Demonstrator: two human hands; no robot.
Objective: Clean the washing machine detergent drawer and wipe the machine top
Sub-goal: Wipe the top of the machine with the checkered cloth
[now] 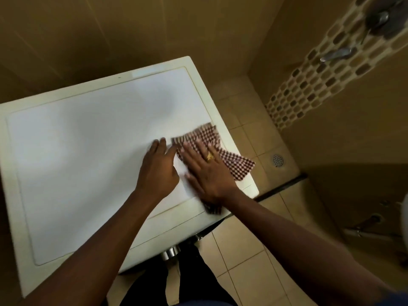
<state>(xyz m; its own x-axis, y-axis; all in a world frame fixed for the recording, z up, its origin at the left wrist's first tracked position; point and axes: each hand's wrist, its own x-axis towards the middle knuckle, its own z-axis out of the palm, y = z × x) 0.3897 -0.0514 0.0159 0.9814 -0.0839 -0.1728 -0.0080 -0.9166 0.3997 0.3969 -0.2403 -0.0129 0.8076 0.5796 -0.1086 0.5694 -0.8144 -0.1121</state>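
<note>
I am pressing my right hand (205,171) flat, fingers straight, on the limp maroon-and-white checked cloth (237,163) at the right edge of the smooth white washing machine top (88,151). My left hand (157,166) is resting open beside it. Light and soft, the cloth probably needs a spread palm over its middle.

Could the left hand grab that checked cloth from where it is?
Probably yes. The left hand rests on the machine top right beside the checked cloth, nothing between them, though the right hand presses flat on it.

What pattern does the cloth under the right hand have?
A dark red and white check on the cloth, seen in the head view.
</note>
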